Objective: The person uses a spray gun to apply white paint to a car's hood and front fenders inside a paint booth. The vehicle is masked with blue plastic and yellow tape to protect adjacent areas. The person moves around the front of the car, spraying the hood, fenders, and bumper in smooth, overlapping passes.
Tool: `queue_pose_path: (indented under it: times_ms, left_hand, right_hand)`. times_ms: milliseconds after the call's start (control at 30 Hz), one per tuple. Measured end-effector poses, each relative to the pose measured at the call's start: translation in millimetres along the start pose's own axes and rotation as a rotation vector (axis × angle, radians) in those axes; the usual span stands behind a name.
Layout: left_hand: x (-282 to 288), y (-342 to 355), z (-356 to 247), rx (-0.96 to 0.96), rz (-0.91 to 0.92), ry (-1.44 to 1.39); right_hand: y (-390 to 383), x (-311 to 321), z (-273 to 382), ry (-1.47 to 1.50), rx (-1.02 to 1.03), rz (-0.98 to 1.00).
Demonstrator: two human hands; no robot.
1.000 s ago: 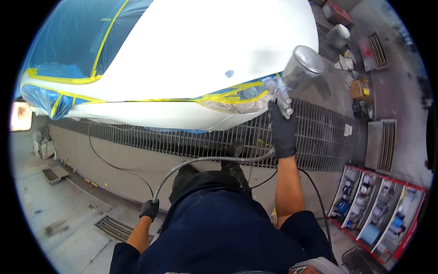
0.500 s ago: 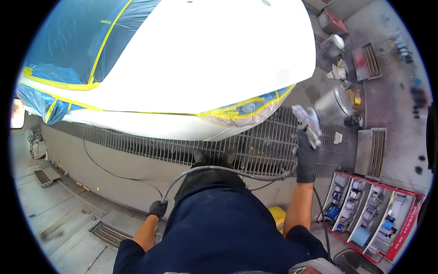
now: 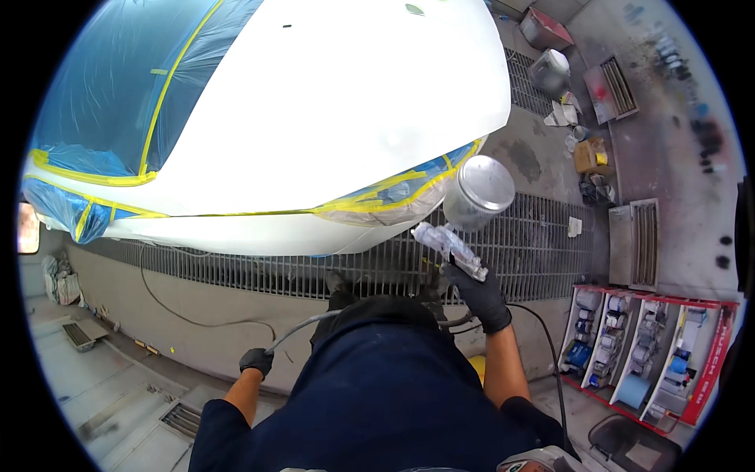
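Observation:
In front of me is a white car body (image 3: 354, 110), its glass covered with blue masking film (image 3: 102, 86) edged in yellow tape (image 3: 169, 86). My right hand (image 3: 481, 297), black-gloved, is closed round the grip of a spray gun (image 3: 452, 248) with a clear-sided cup (image 3: 481, 193) on top. The gun is held just off the taped front corner of the car, its nozzle end toward the bodywork. At lower left my left hand (image 3: 256, 361), also gloved, grips a grey air hose (image 3: 303, 324) that passes across in front of my body.
Floor grating (image 3: 543, 244) runs under the car's edge. A red-framed rack (image 3: 645, 358) with rolls and supplies stands at right. By the wall are a cardboard box (image 3: 591, 156), a bucket (image 3: 550, 72) and a red bin (image 3: 545, 30). More hose (image 3: 197, 321) lies on the floor at left.
My right hand has brought the spray gun left, closer to the car's front corner. My left hand has shifted slightly left and down, and the hose hangs lower across my body.

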State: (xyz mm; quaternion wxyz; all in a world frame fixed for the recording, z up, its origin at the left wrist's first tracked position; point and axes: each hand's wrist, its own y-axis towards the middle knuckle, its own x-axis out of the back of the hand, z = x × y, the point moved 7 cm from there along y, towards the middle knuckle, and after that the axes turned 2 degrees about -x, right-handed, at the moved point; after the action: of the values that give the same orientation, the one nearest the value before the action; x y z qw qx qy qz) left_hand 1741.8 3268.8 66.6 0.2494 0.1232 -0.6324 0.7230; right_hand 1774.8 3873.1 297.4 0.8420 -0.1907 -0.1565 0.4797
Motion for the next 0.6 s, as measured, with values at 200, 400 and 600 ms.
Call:
queue_pose_path:
  times_ms: [200,400,600]
  left_hand:
    - [-89,-52,-90,0.13,0.058,-0.109]
    - [-291,-152,-263,0.208,0.077,-0.301]
    - [-415,-329,-449,0.298,0.439,-0.897]
  right_hand:
    - [57,96,-24,0.012,-0.008,0.122]
    - [120,219,-99,-0.1,0.0,0.318]
    - [116,253,-78,-0.229,-0.144,0.438]
